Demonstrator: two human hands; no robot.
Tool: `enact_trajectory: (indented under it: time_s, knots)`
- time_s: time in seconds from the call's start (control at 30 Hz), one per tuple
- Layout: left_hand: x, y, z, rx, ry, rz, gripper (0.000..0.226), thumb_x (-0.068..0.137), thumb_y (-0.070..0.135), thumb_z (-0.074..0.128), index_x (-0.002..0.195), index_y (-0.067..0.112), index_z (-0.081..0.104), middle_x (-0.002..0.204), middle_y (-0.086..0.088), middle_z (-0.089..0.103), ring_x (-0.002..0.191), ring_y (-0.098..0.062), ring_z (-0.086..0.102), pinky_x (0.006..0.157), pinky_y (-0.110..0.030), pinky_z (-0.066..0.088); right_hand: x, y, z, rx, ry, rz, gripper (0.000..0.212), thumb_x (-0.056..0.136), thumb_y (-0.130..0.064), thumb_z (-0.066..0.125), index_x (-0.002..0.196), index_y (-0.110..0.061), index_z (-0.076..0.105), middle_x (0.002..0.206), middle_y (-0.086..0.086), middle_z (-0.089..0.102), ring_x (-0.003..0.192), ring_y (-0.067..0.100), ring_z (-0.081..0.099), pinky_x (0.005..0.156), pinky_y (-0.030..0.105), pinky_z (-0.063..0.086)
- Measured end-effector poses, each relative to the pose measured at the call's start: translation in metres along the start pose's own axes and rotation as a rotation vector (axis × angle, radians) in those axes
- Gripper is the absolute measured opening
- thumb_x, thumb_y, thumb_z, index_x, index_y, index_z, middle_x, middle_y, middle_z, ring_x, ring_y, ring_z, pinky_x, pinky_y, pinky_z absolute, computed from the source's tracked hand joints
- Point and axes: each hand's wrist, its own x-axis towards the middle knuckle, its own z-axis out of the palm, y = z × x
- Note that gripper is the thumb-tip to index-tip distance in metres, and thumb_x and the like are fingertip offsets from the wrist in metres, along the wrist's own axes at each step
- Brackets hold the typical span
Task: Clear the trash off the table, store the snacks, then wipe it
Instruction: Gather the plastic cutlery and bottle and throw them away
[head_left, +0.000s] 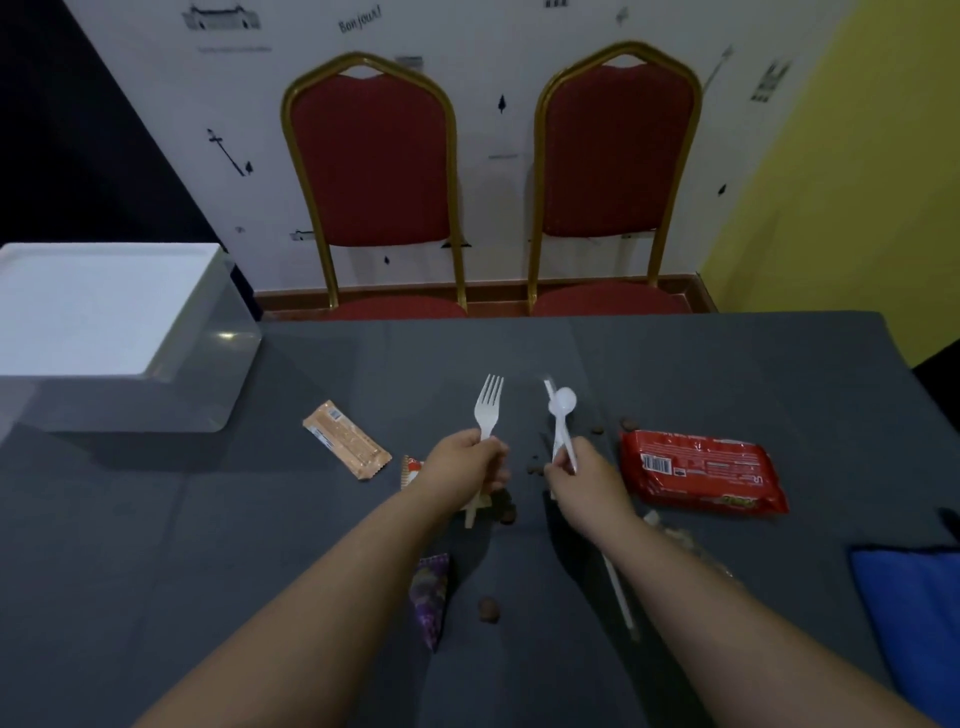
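From the head view, the left hand (470, 462) is clenched round a white plastic fork (488, 405), tines up. The right hand (582, 475) pinches a white plastic spoon (562, 410) — bowl up. Both are held above the grey table (727, 364), with a red snack pack (701, 470) lying just right of them and brown crumbs (488, 609) scattered about.

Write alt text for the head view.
A person's left hand holds a white plastic fork and the right hand a white plastic spoon above a grey table littered with snack packets and crumbs.
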Motion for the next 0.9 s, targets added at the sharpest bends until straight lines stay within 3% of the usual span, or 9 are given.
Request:
enact_trajectory:
  time_s: [0.17,0.27,0.37,0.43,0.47,0.53,0.6,0.77,0.9]
  knots:
    - [-0.001,-0.004,0.024,-0.181,-0.018,-0.070,0.015,0.095,0.006,0.037,0.088,0.011,0.050,0.067,-0.003,0.046,0.052,-0.012,0.042,0.047,-0.020,0.037,-0.031,-0.010,-0.011,0.192,-0.054,-0.121,0.007,0.092,-0.013,0.054,0.097,-0.016,0.049,0.080,0.000,0.056,0.070,0.014,0.057,0.063,0.029,0.047]
    - [-0.003,-0.005,0.034,-0.346,-0.116,-0.098,0.032,0.098,0.032,0.039,0.085,0.007,0.054,0.063,-0.005,0.047,0.052,-0.015,0.043,0.049,-0.024,0.035,-0.048,-0.013,-0.014,0.262,-0.097,-0.130,0.010,0.093,-0.013,0.053,0.097,-0.022,0.051,0.083,-0.003,0.063,0.078,0.012,0.063,0.068,0.026,0.050]
    - [-0.001,-0.005,0.043,-0.521,-0.175,-0.126,0.060,0.092,0.057,0.041,0.112,0.003,0.056,0.089,-0.014,0.062,0.079,-0.026,0.063,0.070,-0.036,0.054,-0.057,-0.011,-0.014,0.310,-0.104,-0.101,0.007,0.094,-0.014,0.051,0.093,-0.021,0.052,0.087,0.001,0.068,0.081,0.014,0.066,0.070,0.027,0.053]
    - [0.001,-0.004,0.049,-0.635,-0.106,-0.152,0.065,0.086,0.065,0.042,0.107,0.004,0.055,0.103,-0.010,0.061,0.102,-0.027,0.059,0.095,-0.046,0.048,-0.061,-0.010,-0.015,0.313,-0.088,-0.069,0.004,0.095,-0.015,0.050,0.097,-0.016,0.053,0.086,0.004,0.067,0.078,0.015,0.064,0.068,0.027,0.050]
    - [0.002,-0.003,0.053,-0.646,-0.053,-0.158,0.063,0.086,0.066,0.041,0.100,0.006,0.057,0.098,-0.006,0.060,0.100,-0.024,0.057,0.096,-0.045,0.047,-0.063,-0.009,-0.017,0.308,-0.083,-0.055,0.006,0.095,-0.015,0.050,0.099,-0.014,0.053,0.084,0.003,0.067,0.076,0.014,0.063,0.066,0.025,0.049]
    - [0.001,-0.001,0.062,-0.611,-0.020,-0.141,0.050,0.090,0.058,0.042,0.084,0.011,0.057,0.075,-0.001,0.051,0.071,-0.016,0.052,0.068,-0.032,0.052,-0.064,-0.007,-0.018,0.293,-0.083,-0.051,0.008,0.095,-0.016,0.050,0.100,-0.011,0.053,0.082,0.002,0.066,0.074,0.012,0.062,0.065,0.023,0.047]
    - [-0.002,-0.003,0.068,-0.531,-0.065,-0.107,0.034,0.096,0.039,0.042,0.075,0.013,0.048,0.064,-0.001,0.039,0.054,-0.013,0.038,0.046,-0.024,0.042,-0.065,-0.004,-0.019,0.280,-0.084,-0.071,0.009,0.094,-0.021,0.052,0.096,-0.012,0.052,0.083,0.006,0.068,0.075,0.015,0.065,0.066,0.028,0.050]
    - [-0.008,0.000,0.070,-0.526,-0.031,-0.001,0.027,0.101,0.026,0.035,0.082,0.013,0.049,0.062,0.000,0.036,0.053,-0.012,0.036,0.053,-0.025,0.038,-0.063,0.004,-0.029,0.203,0.015,-0.050,0.031,0.093,-0.045,0.048,0.087,-0.015,0.055,0.073,0.001,0.063,0.067,0.014,0.059,0.061,0.028,0.044]
    - [-0.012,0.000,0.068,-0.394,-0.030,0.054,0.030,0.101,0.036,0.031,0.085,0.015,0.046,0.059,0.004,0.035,0.046,-0.008,0.029,0.040,-0.019,0.025,-0.055,0.008,-0.038,0.402,0.013,0.030,0.030,0.100,-0.038,0.031,0.084,-0.019,0.048,0.071,0.005,0.055,0.057,0.015,0.045,0.056,0.030,0.033]
